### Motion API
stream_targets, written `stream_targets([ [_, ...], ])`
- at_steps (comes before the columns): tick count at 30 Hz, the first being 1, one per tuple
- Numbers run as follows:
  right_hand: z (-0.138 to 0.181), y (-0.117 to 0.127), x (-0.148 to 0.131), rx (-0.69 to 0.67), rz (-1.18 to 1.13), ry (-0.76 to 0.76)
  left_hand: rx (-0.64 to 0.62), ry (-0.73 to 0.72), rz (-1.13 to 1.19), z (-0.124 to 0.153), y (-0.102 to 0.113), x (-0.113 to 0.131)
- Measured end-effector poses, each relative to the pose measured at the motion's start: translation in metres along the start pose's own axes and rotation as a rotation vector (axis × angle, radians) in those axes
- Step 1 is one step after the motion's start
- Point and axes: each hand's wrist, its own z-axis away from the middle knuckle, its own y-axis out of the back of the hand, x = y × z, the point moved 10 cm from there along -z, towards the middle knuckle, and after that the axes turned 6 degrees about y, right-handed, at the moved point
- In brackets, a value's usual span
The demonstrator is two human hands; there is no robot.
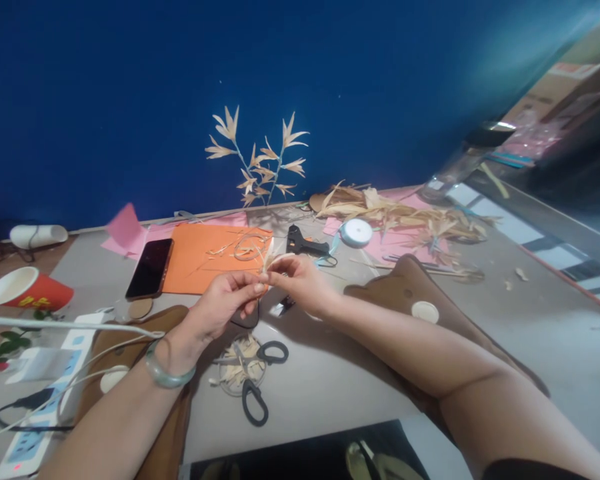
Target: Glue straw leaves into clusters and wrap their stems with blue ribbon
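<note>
Both hands meet over the near right corner of an orange sheet [190,263]. My left hand [225,300], a bangle on its wrist, pinches at the base of a small pale dried-husk flower [265,259]. From the other side, my right hand [303,283] pinches the same flower with thumb and fingertips, which partly hide its base. A black glue gun [306,243] lies just beyond my right hand. Below the hands, black-handled scissors [255,400] rest across a round clear dish of husk scraps [240,380].
A branch of husk flowers [260,163] stands against the blue wall. Behind lie dried husks [405,217] and a ribbon spool [356,233]. A phone [150,269], a red paper cup [27,289] and a power strip [45,407] with cables occupy the left. Brown pads [420,333] lie under both arms.
</note>
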Motion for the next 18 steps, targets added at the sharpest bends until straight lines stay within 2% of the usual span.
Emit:
stream_targets([
  [6,0.000,0.002,0.002,0.015,-0.025,0.014,0.029,-0.018,0.027,0.001,0.001,0.001],
  [9,0.000,0.000,0.008,0.006,-0.079,-0.019,0.021,0.030,0.049,-0.001,0.002,-0.003],
  [13,0.001,-0.001,0.011,0.001,-0.106,-0.055,-0.059,0.094,0.062,-0.001,-0.004,-0.010],
  [18,0.003,-0.003,0.008,-0.009,-0.130,-0.082,-0.157,0.101,0.044,0.000,-0.011,-0.011],
])
